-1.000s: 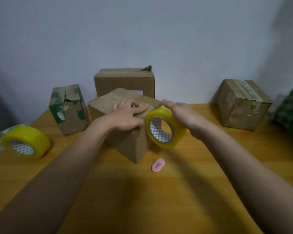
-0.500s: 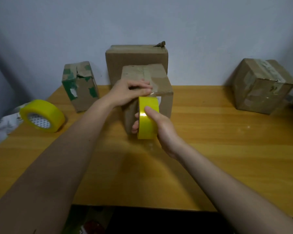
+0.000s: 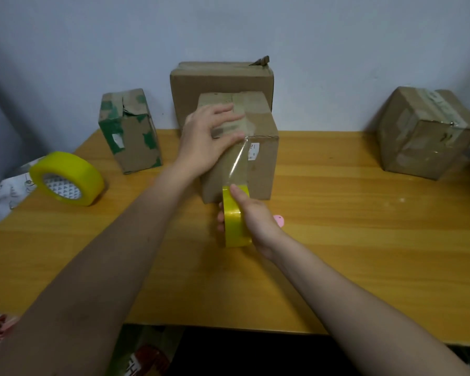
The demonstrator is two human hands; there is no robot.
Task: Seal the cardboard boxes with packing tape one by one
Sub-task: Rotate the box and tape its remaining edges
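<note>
A brown cardboard box (image 3: 261,161) stands in the middle of the wooden table (image 3: 364,240). My left hand (image 3: 209,137) lies flat on its top, fingers straight, pressing the tape end down. My right hand (image 3: 251,215) grips a yellow tape roll (image 3: 235,225) on edge in front of the box. A clear strip of tape (image 3: 239,161) runs from the box's top front edge down to the roll.
A larger box (image 3: 220,82) stands behind against the wall. A green-patched box (image 3: 129,131) is at the back left, a taped box (image 3: 423,134) at the back right. A second yellow roll (image 3: 65,179) lies at left. A pink cutter (image 3: 279,220) peeks out beside my right wrist.
My right hand has pulled the roll down and toward me, drawing a strip of tape off the box's front. My left hand has flattened on the top.
</note>
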